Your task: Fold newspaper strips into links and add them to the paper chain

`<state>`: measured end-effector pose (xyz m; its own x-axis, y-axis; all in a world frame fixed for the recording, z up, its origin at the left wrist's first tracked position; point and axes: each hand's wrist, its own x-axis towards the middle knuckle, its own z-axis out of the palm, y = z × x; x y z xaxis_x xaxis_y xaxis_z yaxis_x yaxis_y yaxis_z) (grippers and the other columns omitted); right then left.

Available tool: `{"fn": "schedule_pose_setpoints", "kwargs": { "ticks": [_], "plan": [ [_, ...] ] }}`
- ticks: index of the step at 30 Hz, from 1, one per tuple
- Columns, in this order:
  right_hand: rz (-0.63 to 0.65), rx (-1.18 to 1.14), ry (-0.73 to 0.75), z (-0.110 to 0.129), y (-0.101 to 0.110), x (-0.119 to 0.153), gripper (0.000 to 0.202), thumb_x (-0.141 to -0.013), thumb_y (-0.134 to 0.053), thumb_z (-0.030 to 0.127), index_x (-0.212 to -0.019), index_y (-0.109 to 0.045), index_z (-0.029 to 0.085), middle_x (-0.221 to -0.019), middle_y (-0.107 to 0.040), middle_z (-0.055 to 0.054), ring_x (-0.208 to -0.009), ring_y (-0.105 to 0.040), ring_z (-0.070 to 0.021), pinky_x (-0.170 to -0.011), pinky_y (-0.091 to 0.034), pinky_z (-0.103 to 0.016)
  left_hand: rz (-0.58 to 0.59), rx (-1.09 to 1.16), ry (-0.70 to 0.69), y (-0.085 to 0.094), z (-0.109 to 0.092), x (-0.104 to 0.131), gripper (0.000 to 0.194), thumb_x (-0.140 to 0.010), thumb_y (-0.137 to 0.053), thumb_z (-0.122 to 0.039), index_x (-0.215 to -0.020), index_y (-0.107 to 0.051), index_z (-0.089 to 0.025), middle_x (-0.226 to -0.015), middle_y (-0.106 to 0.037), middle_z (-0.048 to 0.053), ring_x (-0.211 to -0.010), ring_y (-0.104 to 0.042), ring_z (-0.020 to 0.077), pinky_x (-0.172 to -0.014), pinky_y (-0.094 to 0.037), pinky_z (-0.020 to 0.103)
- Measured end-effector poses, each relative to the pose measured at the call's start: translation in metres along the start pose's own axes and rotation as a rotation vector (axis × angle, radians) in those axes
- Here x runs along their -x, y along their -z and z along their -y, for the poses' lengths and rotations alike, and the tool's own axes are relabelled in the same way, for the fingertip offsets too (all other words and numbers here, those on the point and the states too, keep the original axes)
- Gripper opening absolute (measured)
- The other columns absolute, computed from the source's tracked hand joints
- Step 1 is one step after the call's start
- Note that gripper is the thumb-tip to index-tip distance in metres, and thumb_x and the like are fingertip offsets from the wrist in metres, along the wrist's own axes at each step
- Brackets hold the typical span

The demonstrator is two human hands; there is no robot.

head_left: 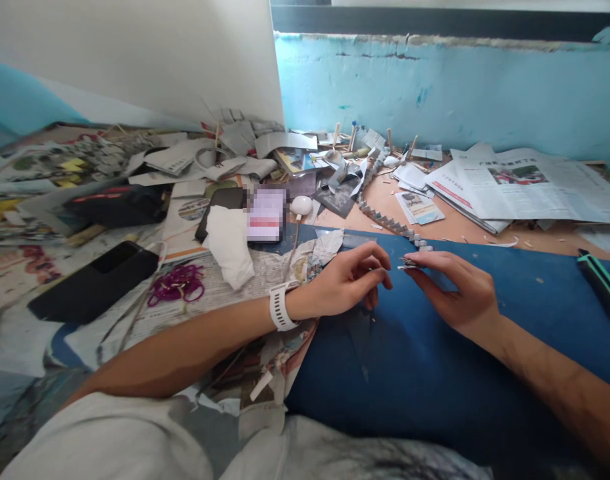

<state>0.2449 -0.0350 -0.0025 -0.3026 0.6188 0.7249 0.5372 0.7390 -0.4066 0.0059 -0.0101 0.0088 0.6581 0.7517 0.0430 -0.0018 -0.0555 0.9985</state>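
My right hand (459, 290) pinches the near end of a folded paper chain (379, 217) between thumb and fingers, above the blue mat (405, 373). The chain is grey and zigzag, and runs back from the fingertips across the desk toward the wall. Just left of that end, my left hand (347, 279) has its fingers curled loosely and apart, with nothing visible in them. A white watch strap (281, 307) circles the left wrist.
Newspapers (549, 183) lie at the back right, a green and black cutter (602, 287) at the right edge. Left are a lit phone (265, 215), white tissue (229, 247), purple cord (177, 285), a black phone (95, 280) and many paper scraps.
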Motion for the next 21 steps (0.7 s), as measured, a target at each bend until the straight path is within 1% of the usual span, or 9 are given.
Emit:
{"fn": "schedule_pose_setpoints", "kwargs": {
  "ticks": [3,6,7,9,11,13,16,18,21],
  "plan": [
    [-0.013,-0.023,-0.016,0.001,0.0,-0.001,0.04,-0.088,-0.077,0.005,-0.121,-0.07,0.026,-0.11,-0.079,-0.005,-0.098,-0.078,-0.0202,-0.093,-0.063,-0.033,-0.074,-0.322,-0.197,0.003,-0.001,0.003,0.023,-0.107,-0.04,-0.023,-0.111,-0.062,-0.016,-0.101,-0.065,0.007,-0.068,-0.065,0.0096,-0.062,-0.056,0.025],
    [-0.025,-0.048,-0.048,0.001,-0.002,-0.001,0.036,-0.087,-0.078,0.005,-0.116,-0.071,0.025,-0.11,-0.079,-0.005,-0.1,-0.078,-0.0212,-0.094,-0.063,-0.035,-0.185,-0.636,-0.407,0.004,-0.002,0.006,0.025,-0.105,-0.038,-0.017,-0.105,-0.064,-0.016,-0.093,-0.064,0.006,-0.079,-0.062,0.0137,-0.075,-0.053,0.029],
    [-0.031,-0.061,-0.055,0.002,-0.002,-0.001,0.035,-0.087,-0.078,0.005,-0.115,-0.071,0.025,-0.11,-0.079,-0.005,-0.1,-0.077,-0.0214,-0.093,-0.063,-0.036,-0.218,-0.704,-0.454,0.004,-0.002,0.006,0.022,-0.104,-0.04,-0.017,-0.105,-0.063,-0.016,-0.089,-0.064,0.005,-0.077,-0.06,0.0139,-0.074,-0.051,0.029],
    [-0.04,-0.086,-0.066,0.003,-0.004,0.001,0.036,-0.086,-0.078,0.004,-0.115,-0.071,0.025,-0.109,-0.079,-0.005,-0.099,-0.077,-0.0216,-0.093,-0.064,-0.037,-0.279,-0.846,-0.532,0.003,0.0,0.007,0.014,-0.102,-0.048,-0.02,-0.108,-0.061,-0.016,-0.086,-0.062,0.004,-0.067,-0.055,0.0123,-0.064,-0.046,0.027],
    [-0.04,-0.095,-0.075,0.006,-0.005,0.002,0.037,-0.086,-0.078,0.005,-0.116,-0.071,0.025,-0.108,-0.078,-0.005,-0.098,-0.076,-0.0211,-0.091,-0.065,-0.037,-0.319,-1.046,-0.619,0.003,0.004,0.008,0.018,-0.099,-0.059,-0.024,-0.116,-0.06,-0.018,-0.087,-0.061,0.002,-0.061,-0.05,0.0108,-0.055,-0.039,0.025],
    [-0.026,-0.098,-0.086,0.01,-0.006,0.003,0.036,-0.087,-0.078,0.005,-0.116,-0.071,0.025,-0.107,-0.077,-0.005,-0.096,-0.076,-0.02,-0.086,-0.067,-0.035,-0.296,-1.243,-0.726,0.005,0.007,0.008,0.024,-0.1,-0.059,-0.022,-0.124,-0.059,-0.021,-0.085,-0.06,0.001,-0.059,-0.049,0.0109,-0.052,-0.035,0.026],
    [-0.022,-0.12,-0.11,0.016,-0.007,0.004,0.034,-0.088,-0.076,0.006,-0.117,-0.071,0.025,-0.107,-0.075,-0.005,-0.096,-0.075,-0.019,-0.079,-0.069,-0.031,-0.221,-1.383,-0.896,0.009,0.005,0.008,0.021,-0.1,-0.054,-0.017,-0.121,-0.06,-0.017,-0.079,-0.059,0.001,-0.061,-0.051,0.0129,-0.054,-0.037,0.027],
    [-0.035,-0.132,-0.12,0.018,-0.008,0.005,0.033,-0.089,-0.075,0.008,-0.117,-0.071,0.026,-0.106,-0.075,-0.006,-0.096,-0.075,-0.0191,-0.078,-0.07,-0.031,-0.204,-1.413,-0.959,0.01,0.001,0.008,0.019,-0.1,-0.053,-0.014,-0.118,-0.061,-0.015,-0.074,-0.059,0.0,-0.061,-0.051,0.0133,-0.054,-0.038,0.028],
    [-0.048,-0.125,-0.117,0.02,-0.009,0.005,0.032,-0.09,-0.075,0.009,-0.117,-0.072,0.026,-0.106,-0.075,-0.006,-0.095,-0.075,-0.0194,-0.081,-0.07,-0.033,-0.198,-1.44,-0.991,0.01,-0.005,0.008,0.021,-0.1,-0.053,-0.014,-0.119,-0.062,-0.015,-0.073,-0.061,0.001,-0.061,-0.052,0.014,-0.054,-0.038,0.029]
  ]
}}
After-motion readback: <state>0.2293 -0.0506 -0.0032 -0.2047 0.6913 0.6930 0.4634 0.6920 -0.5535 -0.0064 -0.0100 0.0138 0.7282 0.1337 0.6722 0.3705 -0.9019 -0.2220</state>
